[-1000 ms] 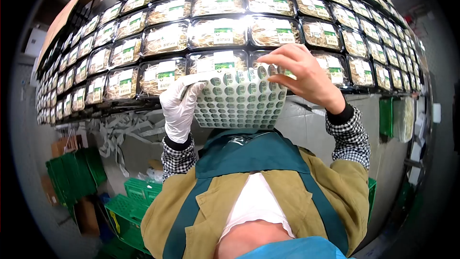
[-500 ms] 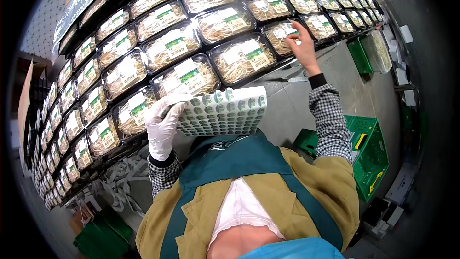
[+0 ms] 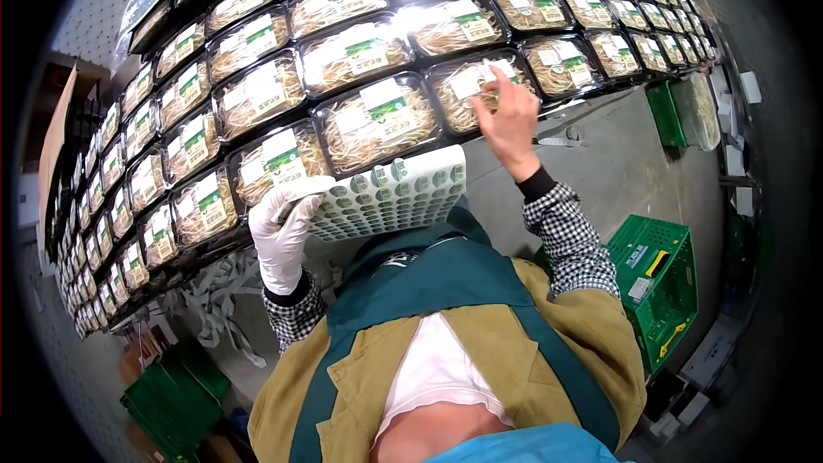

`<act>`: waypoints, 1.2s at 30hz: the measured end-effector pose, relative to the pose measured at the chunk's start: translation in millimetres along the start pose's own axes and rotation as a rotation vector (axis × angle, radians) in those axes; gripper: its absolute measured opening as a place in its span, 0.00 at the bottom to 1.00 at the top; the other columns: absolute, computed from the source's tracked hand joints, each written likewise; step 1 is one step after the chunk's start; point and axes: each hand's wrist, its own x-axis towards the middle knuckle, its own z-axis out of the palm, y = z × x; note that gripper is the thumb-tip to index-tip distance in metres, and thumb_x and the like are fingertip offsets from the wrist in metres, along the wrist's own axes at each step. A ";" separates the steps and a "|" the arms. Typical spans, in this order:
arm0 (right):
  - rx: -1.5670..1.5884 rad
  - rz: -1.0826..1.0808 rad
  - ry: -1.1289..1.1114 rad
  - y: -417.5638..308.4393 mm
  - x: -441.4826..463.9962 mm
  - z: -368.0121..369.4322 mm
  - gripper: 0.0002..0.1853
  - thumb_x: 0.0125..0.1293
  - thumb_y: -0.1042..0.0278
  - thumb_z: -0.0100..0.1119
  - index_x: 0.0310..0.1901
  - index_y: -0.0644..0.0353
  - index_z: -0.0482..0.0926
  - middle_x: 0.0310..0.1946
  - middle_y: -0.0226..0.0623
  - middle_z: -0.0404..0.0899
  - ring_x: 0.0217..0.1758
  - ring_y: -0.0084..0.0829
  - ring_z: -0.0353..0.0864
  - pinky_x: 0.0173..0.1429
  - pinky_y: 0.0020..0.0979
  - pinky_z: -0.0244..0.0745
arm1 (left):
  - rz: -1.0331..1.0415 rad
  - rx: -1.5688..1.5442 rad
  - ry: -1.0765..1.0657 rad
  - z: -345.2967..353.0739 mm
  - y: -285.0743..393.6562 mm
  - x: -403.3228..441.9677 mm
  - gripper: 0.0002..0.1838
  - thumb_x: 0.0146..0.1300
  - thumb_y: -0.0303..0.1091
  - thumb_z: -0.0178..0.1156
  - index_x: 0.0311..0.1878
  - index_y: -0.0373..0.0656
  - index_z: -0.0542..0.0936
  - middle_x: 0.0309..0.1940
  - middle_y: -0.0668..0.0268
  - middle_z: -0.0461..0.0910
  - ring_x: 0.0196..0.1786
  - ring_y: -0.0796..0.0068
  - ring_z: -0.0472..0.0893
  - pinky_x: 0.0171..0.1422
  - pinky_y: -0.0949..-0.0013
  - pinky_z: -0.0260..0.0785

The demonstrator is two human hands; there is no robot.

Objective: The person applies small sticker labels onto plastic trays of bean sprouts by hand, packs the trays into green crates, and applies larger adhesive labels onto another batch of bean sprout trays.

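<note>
My left hand [image 3: 281,231], in a white glove, is closed on the edge of a sheet of round green stickers [image 3: 390,191], which hangs tilted just in front of my apron. My bare right hand [image 3: 512,124] is over a black plastic tray of sprouts [image 3: 463,109] in the front row. Its index finger reaches to the label on the clear lid, and the thumb stands apart from it. I cannot make out whether a sticker is on the fingertip. Beside it lies another packed tray of sprouts [image 3: 377,120] with a white and green label.
Rows of similar packed trays [image 3: 356,53] cover the long table. A green crate [image 3: 656,291] stands on the floor at the right, and more green crates [image 3: 176,394] are at the lower left. White strips [image 3: 225,317] lie under the table edge.
My right hand has moved left and slightly down to the tray's label, its thumb and index finger spreading apart. The view has shifted, and my left hand still holds the sticker sheet.
</note>
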 end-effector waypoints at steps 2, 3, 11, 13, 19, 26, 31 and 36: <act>-0.172 -0.022 0.103 9.9 12.1 -3.3 0.25 0.56 0.68 0.64 0.57 0.57 0.71 0.45 0.34 0.79 0.47 0.32 0.76 0.50 0.39 0.66 | 0.002 0.004 0.029 -9.9 -2.2 -4.9 0.09 0.60 0.25 0.64 0.43 0.33 0.82 0.32 0.68 0.83 0.31 0.85 0.76 0.37 0.81 0.68; -0.136 0.014 0.062 12.2 20.4 -8.1 0.24 0.56 0.70 0.63 0.55 0.58 0.72 0.50 0.38 0.75 0.48 0.36 0.76 0.51 0.38 0.66 | 0.009 0.000 0.029 -11.1 -0.1 -6.5 0.09 0.60 0.25 0.64 0.43 0.33 0.82 0.32 0.68 0.83 0.31 0.86 0.76 0.37 0.81 0.68; 0.320 0.178 0.026 18.0 109.5 77.1 0.11 0.55 0.60 0.67 0.30 0.60 0.85 0.45 0.35 0.80 0.36 0.29 0.77 0.42 0.29 0.71 | -0.012 -0.080 0.028 -6.5 14.1 -1.2 0.10 0.65 0.25 0.59 0.48 0.36 0.77 0.37 0.69 0.82 0.33 0.89 0.75 0.38 0.83 0.67; -0.155 0.057 0.022 8.0 111.1 73.3 0.12 0.56 0.60 0.65 0.37 0.58 0.82 0.42 0.34 0.79 0.43 0.35 0.78 0.44 0.33 0.73 | -0.019 -0.084 0.040 -5.5 14.0 0.0 0.10 0.65 0.24 0.57 0.50 0.37 0.76 0.38 0.70 0.81 0.36 0.89 0.75 0.41 0.83 0.67; 0.674 -0.064 -0.587 -62.7 113.3 8.8 0.18 0.60 0.68 0.63 0.52 0.59 0.77 0.42 0.34 0.78 0.44 0.27 0.78 0.48 0.29 0.75 | -0.063 0.074 0.144 1.4 16.5 7.3 0.09 0.64 0.24 0.58 0.47 0.37 0.79 0.32 0.72 0.81 0.32 0.89 0.74 0.36 0.82 0.68; 0.523 -0.831 -0.339 -140.3 77.3 -24.8 0.18 0.51 0.72 0.68 0.46 0.52 0.80 0.35 0.31 0.77 0.37 0.31 0.77 0.43 0.31 0.71 | -0.011 0.142 0.196 8.2 13.8 22.1 0.07 0.64 0.26 0.59 0.45 0.36 0.80 0.31 0.72 0.82 0.31 0.89 0.74 0.36 0.81 0.67; 0.446 -0.977 -0.085 -127.8 66.8 -15.0 0.13 0.54 0.73 0.61 0.43 0.53 0.81 0.34 0.28 0.77 0.35 0.27 0.76 0.44 0.30 0.71 | -0.101 -0.099 0.271 11.3 -0.1 35.1 0.07 0.64 0.25 0.60 0.44 0.35 0.80 0.34 0.71 0.82 0.35 0.87 0.76 0.41 0.80 0.69; 0.804 -0.469 -0.224 -86.9 109.8 8.2 0.13 0.60 0.73 0.60 0.48 0.60 0.81 0.32 0.37 0.81 0.41 0.31 0.81 0.43 0.27 0.78 | -0.142 -0.037 0.284 6.1 -2.6 41.7 0.06 0.63 0.25 0.60 0.42 0.36 0.79 0.31 0.73 0.80 0.33 0.87 0.75 0.40 0.80 0.67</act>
